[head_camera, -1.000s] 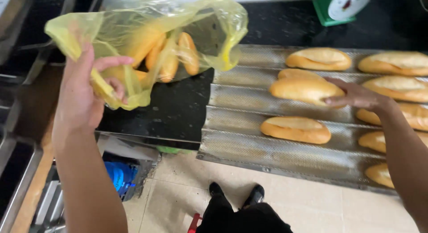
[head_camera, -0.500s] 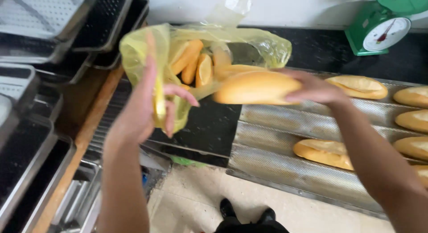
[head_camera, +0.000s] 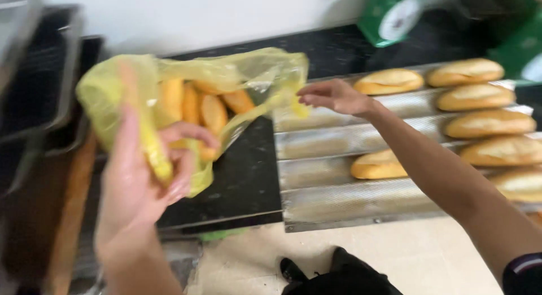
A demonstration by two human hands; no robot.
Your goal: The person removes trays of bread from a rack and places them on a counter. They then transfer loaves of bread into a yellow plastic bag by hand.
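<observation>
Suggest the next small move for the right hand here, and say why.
Probably reach back to the nearest loaf on the metal tray. The right hand is empty at the mouth of the yellow bag, which the left hand holds open with loaves already inside.

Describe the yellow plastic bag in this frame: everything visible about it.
The yellow plastic bag is thin, see-through and crumpled, held up sideways above the dark counter. Several golden bread rolls show through its film. The left hand grips its bunched edge at the lower left; the right hand is at its mouth on the right side, fingers at the rim, apparently empty. Motion blur softens the bag's left part.
</observation>
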